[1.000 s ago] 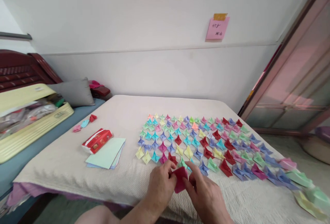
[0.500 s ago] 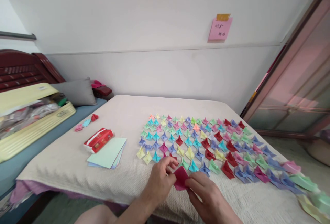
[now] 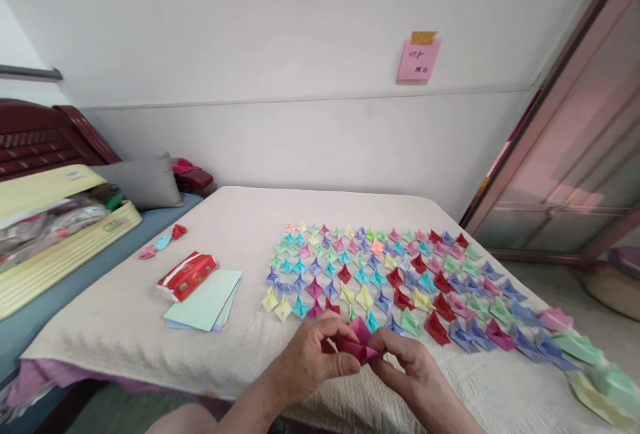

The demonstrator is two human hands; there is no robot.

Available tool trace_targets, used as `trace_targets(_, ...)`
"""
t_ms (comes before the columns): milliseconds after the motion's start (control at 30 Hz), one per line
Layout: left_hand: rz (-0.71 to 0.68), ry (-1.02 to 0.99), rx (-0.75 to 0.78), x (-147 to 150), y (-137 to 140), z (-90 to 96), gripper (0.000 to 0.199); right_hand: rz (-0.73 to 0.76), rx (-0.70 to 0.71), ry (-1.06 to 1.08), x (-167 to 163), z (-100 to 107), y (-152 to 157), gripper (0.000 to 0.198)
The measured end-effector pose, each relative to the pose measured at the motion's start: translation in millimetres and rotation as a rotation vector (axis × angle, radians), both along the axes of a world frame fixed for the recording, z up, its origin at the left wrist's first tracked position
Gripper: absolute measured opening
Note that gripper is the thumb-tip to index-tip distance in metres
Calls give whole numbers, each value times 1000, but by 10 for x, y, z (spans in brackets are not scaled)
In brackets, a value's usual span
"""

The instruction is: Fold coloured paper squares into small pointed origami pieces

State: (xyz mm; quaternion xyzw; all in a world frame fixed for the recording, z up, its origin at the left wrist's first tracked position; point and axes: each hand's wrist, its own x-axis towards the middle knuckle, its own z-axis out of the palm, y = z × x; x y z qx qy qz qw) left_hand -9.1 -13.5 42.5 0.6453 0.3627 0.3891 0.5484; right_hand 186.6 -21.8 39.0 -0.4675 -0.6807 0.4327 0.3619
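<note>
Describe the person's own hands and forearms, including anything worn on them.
The left hand and right hand are both bare, with no gloves. No watch or bracelet shows at either wrist. The left forearm and right forearm show no sleeve as far as the picture reaches. Some fingers are partly hidden, so rings can't be ruled out.

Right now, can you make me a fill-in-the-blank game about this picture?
1. The folded paper between the left hand and right hand is coloured ____.
2. The pillow is coloured ____.
3. The top sheet of the stack is pale ____.
4. The note is stuck on the ____.

Missing words: pink; grey; green; wall.
</note>
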Motion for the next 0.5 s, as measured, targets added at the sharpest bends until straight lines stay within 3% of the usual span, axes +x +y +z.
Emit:
trace_targets(167,22,-101,-174,51,6,-95,18,61,-207,195,-1,-69,35,22)
trace_targets(300,138,-236,-322,140,-21,-217,15,27,-268,318,-68,-126,53,28)
trace_targets(500,344,-221,-265,216,-35,-262,23,-141,-283,485,-140,-233,35,24)
